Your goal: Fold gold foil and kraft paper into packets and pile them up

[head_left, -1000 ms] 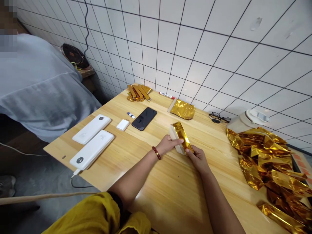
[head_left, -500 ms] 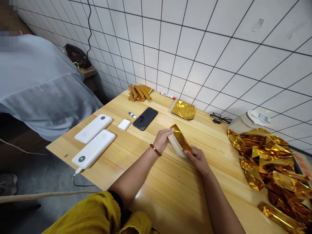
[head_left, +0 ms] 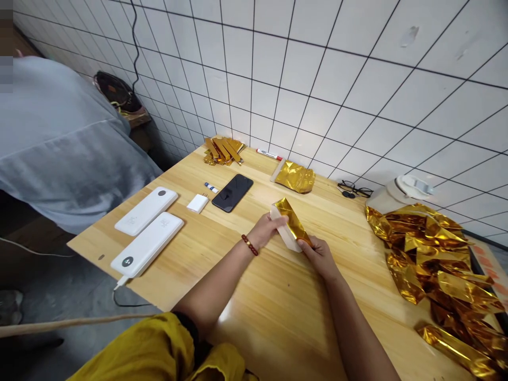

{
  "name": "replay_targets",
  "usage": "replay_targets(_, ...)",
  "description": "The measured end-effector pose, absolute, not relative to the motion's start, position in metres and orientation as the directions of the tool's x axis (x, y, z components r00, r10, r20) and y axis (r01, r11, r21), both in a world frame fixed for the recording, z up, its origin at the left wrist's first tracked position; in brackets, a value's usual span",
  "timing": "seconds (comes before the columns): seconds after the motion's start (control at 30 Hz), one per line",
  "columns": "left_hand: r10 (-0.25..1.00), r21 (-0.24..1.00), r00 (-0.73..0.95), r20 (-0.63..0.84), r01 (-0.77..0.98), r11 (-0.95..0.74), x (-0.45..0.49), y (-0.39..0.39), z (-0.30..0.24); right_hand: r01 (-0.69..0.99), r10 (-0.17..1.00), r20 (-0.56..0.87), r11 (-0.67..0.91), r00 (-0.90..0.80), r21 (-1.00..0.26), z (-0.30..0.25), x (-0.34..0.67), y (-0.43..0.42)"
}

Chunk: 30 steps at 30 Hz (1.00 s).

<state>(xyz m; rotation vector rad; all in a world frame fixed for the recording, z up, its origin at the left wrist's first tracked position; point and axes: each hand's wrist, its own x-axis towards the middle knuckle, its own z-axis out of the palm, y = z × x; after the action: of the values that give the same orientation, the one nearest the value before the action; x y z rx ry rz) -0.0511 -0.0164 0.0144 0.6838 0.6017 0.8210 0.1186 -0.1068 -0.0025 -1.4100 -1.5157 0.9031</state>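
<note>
Between my two hands, just above the wooden table (head_left: 254, 296), is a folded strip of gold foil (head_left: 292, 218) with a whitish band along its near side. My left hand (head_left: 266, 231), with a beaded bracelet at the wrist, grips its far left end, the thumb lying on the whitish band. At the near right end my right hand (head_left: 319, 256) pinches the foil between thumb and fingers. Behind them a flat gold foil piece (head_left: 296, 177) with a pale edge lies on the table.
Crumpled gold foil (head_left: 428, 259) covers the right side, beside a white jug (head_left: 397, 191) and glasses (head_left: 354, 189). To the left lie a phone (head_left: 232, 193), a charger (head_left: 197, 203) and two white power banks (head_left: 146, 243). Folded gold strips (head_left: 223, 151) sit at the back. A person (head_left: 67, 143) is far left.
My left thumb has shifted down along the strip, off its far end, and more of the foil's far end shows. The view has turned slightly, moving everything a little left.
</note>
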Motion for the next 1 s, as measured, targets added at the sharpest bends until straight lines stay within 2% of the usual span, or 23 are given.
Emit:
replay_targets(0.13, 0.794, 0.817, 0.575, -0.199, -0.350, 0.458, -0.046, -0.025, 0.011, 0.327, 0.995, 0.101, 0.096, -0.001, -0.940, -0.001, 0.120, -0.110)
replay_targets(0.23, 0.827, 0.798, 0.529, -0.190, -0.408, 0.445, -0.046, -0.022, 0.008, 0.223, 0.993, 0.118, 0.117, -0.012, -0.968, 0.000, 0.122, -0.111)
replay_targets(0.33, 0.842, 0.775, 0.503, -0.193, -0.448, 0.446, -0.047, -0.018, 0.007, 0.126, 0.992, 0.101, 0.091, 0.072, -0.988, -0.001, 0.122, -0.110)
replay_targets(0.47, 0.838, 0.808, 0.509, -0.197, -0.399, 0.433, -0.045, -0.019, 0.004, 0.186, 0.994, 0.050, 0.032, 0.093, -0.982, -0.002, 0.120, -0.108)
replay_targets(0.67, 0.809, 0.905, 0.562, -0.173, -0.233, 0.356, -0.042, -0.026, 0.000, 0.211, 0.997, 0.033, 0.019, 0.063, -0.977, -0.001, 0.117, -0.108)
replay_targets(0.9, 0.682, 0.985, 0.729, -0.056, -0.073, 0.159, -0.045, -0.033, 0.006, 0.146, 0.987, 0.031, 0.007, 0.160, -0.989, -0.006, 0.120, -0.108)
replay_targets(1.0, 0.719, 0.985, 0.694, -0.051, -0.082, 0.149, -0.045, -0.032, 0.005, 0.146, 0.987, 0.034, 0.011, 0.158, -0.989, -0.005, 0.120, -0.108)
